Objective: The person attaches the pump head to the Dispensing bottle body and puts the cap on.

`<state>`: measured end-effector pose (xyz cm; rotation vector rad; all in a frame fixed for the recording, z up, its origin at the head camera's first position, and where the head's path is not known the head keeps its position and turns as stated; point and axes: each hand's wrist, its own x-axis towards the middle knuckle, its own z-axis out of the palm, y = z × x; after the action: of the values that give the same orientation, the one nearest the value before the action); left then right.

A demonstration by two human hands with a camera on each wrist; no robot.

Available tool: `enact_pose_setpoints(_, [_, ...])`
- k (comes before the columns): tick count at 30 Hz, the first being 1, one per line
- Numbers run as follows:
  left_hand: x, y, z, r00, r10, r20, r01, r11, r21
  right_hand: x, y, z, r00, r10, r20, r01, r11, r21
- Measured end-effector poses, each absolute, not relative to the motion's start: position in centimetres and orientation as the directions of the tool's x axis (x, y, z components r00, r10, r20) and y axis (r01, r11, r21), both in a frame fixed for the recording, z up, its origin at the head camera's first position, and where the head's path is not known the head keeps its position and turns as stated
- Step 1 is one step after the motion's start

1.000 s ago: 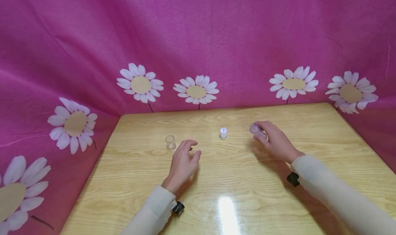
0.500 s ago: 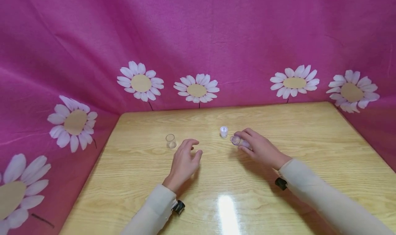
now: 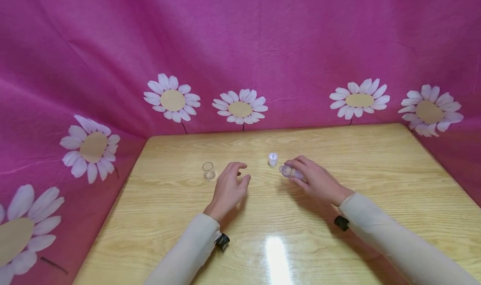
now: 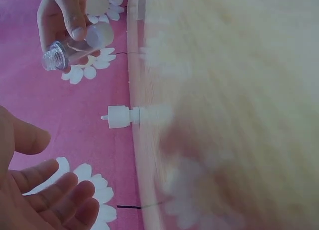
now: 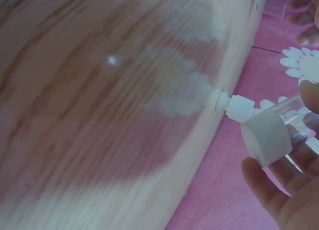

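Note:
My right hand (image 3: 319,181) grips a small clear bottle (image 4: 79,50) by its body, tilted above the table. Its threaded neck is bare, and a white base (image 5: 267,136) shows at the other end in the right wrist view. Just left of the bottle, a white spray pump top (image 3: 273,160) stands on the table, apart from both hands. My left hand (image 3: 228,190) hovers over the table with fingers loosely bent and holds nothing. To its left a clear cap (image 3: 208,172), cup-shaped, stands on the wood with its rim up.
The wooden table (image 3: 158,235) meets a pink cloth (image 3: 297,51) printed with white daisies at the back and sides. A bright light reflection (image 3: 277,260) lies on the wood near the front.
My right hand has carried the bottle left and slightly toward me, closer to the pump top, then paused. My left hand has shifted a little to the right and away from me.

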<state>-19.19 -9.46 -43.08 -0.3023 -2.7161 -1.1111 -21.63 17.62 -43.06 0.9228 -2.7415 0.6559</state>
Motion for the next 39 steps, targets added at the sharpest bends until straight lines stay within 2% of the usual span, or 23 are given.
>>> enact_pose_setpoints(7, [-22.8,-8.5,-42.5,-0.971,0.151,0.184,0.237,0.684,0.69,-21.8,17.8,-43.1,-0.802,-0.525,0.285,-0.597,0.712,-0.37])
enact_pose_setpoints(14, [-25.6,-7.5,-43.5,-0.988,0.128,0.092,0.154,0.67,0.726,-21.5,18.0,-43.4,-0.821,-0.51,0.258,-0.571,0.728,-0.38])
enact_pose_setpoints(18, [-26.3,-7.1,-44.2,-0.992,0.122,0.042,0.112,0.655,0.747,-21.0,18.1,-43.8,-0.835,-0.499,0.231,-0.549,0.735,-0.398])
enact_pose_setpoints(27, [-27.9,-5.5,-45.1,-0.988,0.156,-0.014,0.08,0.58,0.811,-21.2,18.4,-44.2,-0.824,-0.502,0.264,-0.566,0.711,-0.416])
enact_pose_setpoints(39, [-29.2,-3.4,-45.3,-0.985,0.151,-0.083,0.018,0.568,0.823,-21.8,18.9,-44.0,-0.8,-0.53,0.279,-0.599,0.699,-0.391])
